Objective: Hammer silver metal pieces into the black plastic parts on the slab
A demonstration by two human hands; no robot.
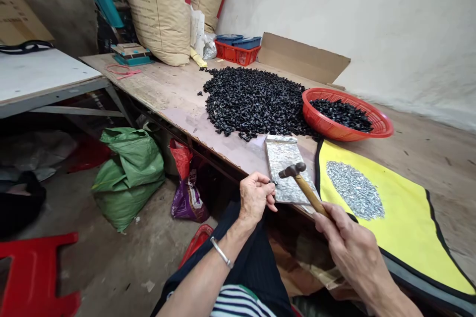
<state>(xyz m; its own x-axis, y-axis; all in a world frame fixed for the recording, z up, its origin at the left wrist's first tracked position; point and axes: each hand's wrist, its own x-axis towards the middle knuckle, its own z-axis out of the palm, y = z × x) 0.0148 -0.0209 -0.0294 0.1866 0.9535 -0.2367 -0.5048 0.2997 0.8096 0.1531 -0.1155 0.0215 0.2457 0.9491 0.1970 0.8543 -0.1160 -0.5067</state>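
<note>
Wooden hammer (307, 189) gripped by right hand (353, 252), left hand (255, 197) with fingers (266, 189) pinching small black piece (274, 183)

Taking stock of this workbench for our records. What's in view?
Heap of black parts: one, black, on plywood bench.
Plastic basket: one, red, on bench, holding black parts.
Metal plate: one, silver, at bench edge.
Mat: one, yellow, on bench, under silver bits.
Crate: one, red, far end of bench.
Bins: two, blue, on crate.
Woven sacks: two, tan, behind bench.
Sack: one, green, on floor.
Stool: one, red, on floor.
Hammer: one, brown handle, in right hand.
Small black piece: one, black, in left hand.
Left hand: one, above plate's edge.
Right hand: one, over mat.
</note>
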